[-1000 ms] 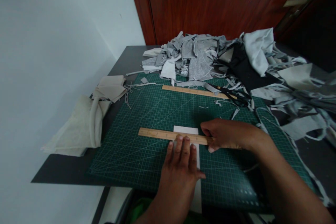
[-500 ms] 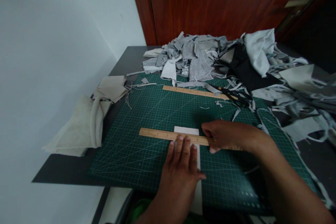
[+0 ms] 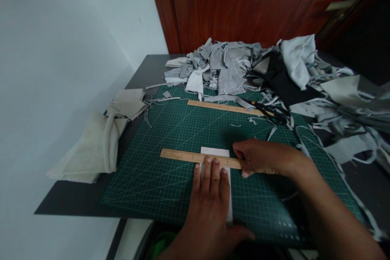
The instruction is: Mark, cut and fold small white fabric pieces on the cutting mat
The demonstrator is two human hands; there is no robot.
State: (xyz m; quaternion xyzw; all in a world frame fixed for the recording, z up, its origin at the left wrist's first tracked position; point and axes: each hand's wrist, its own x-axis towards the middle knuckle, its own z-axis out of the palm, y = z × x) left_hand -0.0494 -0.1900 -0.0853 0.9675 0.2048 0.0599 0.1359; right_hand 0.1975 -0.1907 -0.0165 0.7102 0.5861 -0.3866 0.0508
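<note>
A wooden ruler lies crosswise over a narrow white strip on the green cutting mat. My left hand lies flat, its fingertips on the ruler and the strip, thumb spread out to the right. It covers much of the strip, whose upper end shows just beyond the ruler. Around the ruler's right end, the fingers of my right hand are closed. Whether they also hold something else is hidden.
Farther back on the mat lie a second wooden ruler and black scissors. Grey and white fabric scraps are heaped behind, against the wooden door. Folded cream cloth sits left, beside the wall. More scraps spread at right.
My left thumb has swung outward and down, away from the strip's edge, and now covers its near part. The ruler and my right hand stay in place; the view has shifted slightly.
</note>
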